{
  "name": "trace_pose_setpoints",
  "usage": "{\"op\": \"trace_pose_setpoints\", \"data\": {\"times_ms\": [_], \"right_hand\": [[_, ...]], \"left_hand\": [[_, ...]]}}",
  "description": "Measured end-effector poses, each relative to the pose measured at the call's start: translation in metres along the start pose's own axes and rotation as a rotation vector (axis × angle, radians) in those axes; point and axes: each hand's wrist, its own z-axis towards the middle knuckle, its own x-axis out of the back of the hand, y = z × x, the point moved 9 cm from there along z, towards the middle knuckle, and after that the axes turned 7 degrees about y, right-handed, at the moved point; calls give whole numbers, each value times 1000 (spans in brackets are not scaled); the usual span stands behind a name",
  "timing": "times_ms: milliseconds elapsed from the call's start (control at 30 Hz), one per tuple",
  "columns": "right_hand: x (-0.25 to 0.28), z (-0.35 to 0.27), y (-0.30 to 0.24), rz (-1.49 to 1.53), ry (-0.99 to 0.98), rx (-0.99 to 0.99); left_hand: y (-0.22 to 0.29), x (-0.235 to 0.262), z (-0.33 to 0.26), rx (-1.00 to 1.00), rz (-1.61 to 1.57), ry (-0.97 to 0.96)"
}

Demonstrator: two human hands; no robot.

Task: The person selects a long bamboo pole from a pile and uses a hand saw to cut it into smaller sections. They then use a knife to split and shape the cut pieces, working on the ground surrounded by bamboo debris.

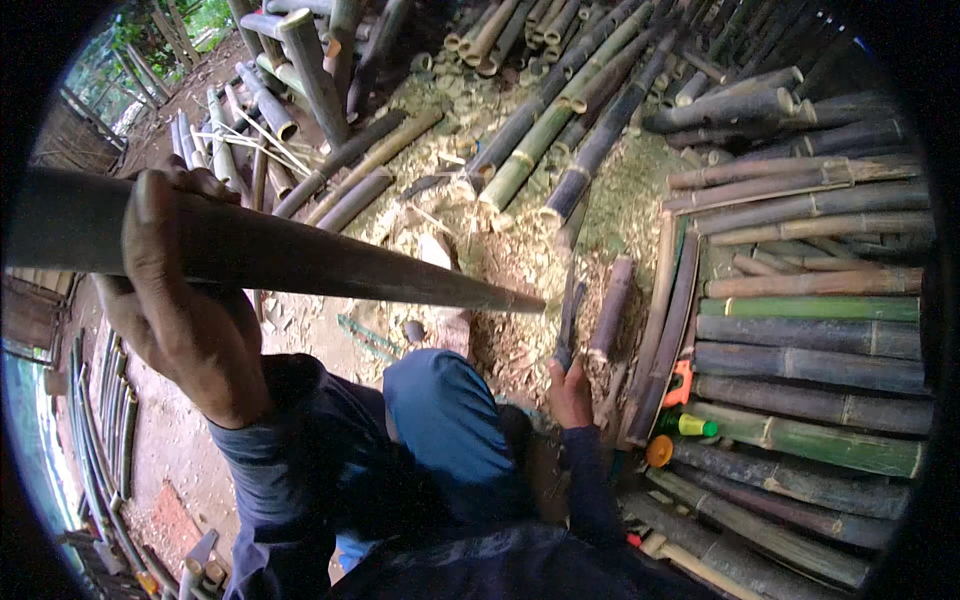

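My left hand (190,290) is wrapped round a long dark bamboo pole (330,262), raised at the left. The pole slants across to the right, and its narrow-looking far end comes close to a machete (568,315). I cannot tell whether blade and pole touch. The fingers of my right hand (571,395) are closed round the machete's handle, with the blade pointing away from me. A pale wooden block (455,328) stands partly hidden beneath the pole. Just right of the blade lies a short purplish-brown piece of bamboo (612,305).
Wood chips (640,190) cover the ground ahead. Long bamboo poles (540,150) lie beyond them. A stack of cut bamboo lengths (810,330) fills the right side, with an orange-handled tool (679,384) and a green-capped yellow bottle (695,426) beside it. Thin poles (115,430) lie at left.
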Motion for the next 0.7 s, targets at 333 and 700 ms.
{"op": "trace_pose_setpoints", "data": {"times_ms": [333, 700], "right_hand": [[-12, -19, -132, 19, -210, 24], [33, -14, -163, 144, -65, 203]], "left_hand": [[-22, 24, 2, 150, -84, -17], [-26, 28, 3, 214, -236, -224]]}}
